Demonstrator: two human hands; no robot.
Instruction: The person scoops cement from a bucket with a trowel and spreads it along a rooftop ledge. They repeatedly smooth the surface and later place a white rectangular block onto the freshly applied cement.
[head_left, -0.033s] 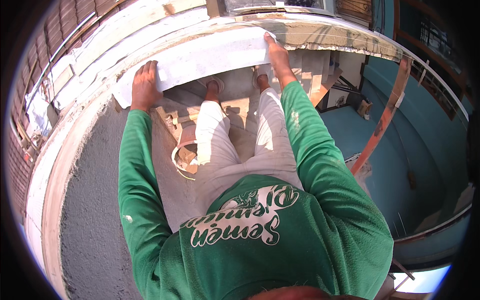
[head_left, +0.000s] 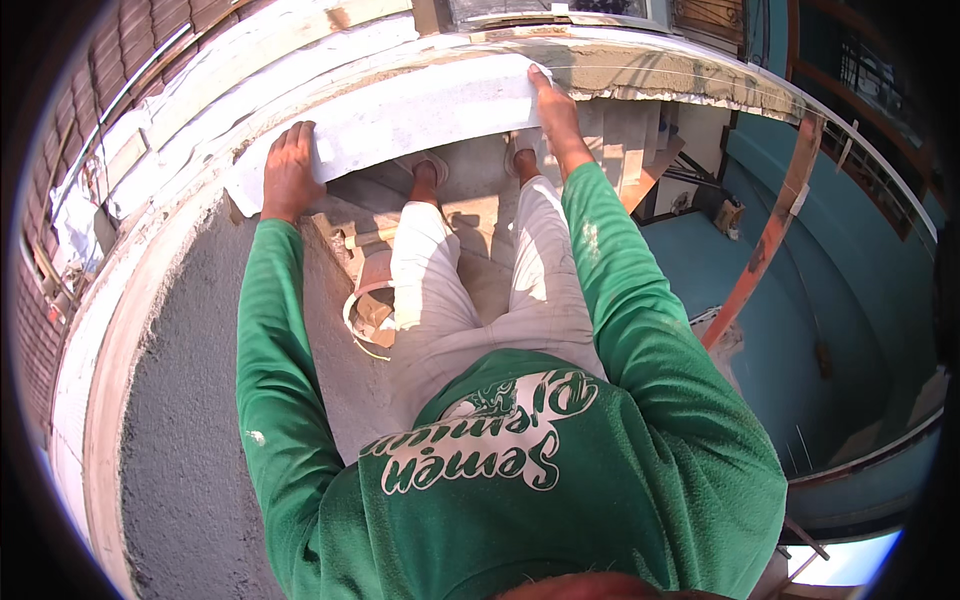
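Note:
A long white flat strip point(head_left: 420, 108), like a board or stiff sheet, lies along the top of a rough cement ledge in front of me. My left hand point(head_left: 292, 172) is closed over its left part, fingers across the top and thumb toward the near edge. At the right end, my right hand point(head_left: 560, 118) grips the strip's edge with its fingers bent. Bare grey cement point(head_left: 640, 72) of the ledge shows beyond that end. The strip's underside is hidden.
Rough grey plastered wall point(head_left: 190, 410) runs along my left. Below, near my legs, is a bucket point(head_left: 375, 275) with brown scraps. A reddish post point(head_left: 765, 230) slants at the right, before a deep drop to a blue-green floor point(head_left: 700, 260). Roof tiles point(head_left: 105, 70) lie far left.

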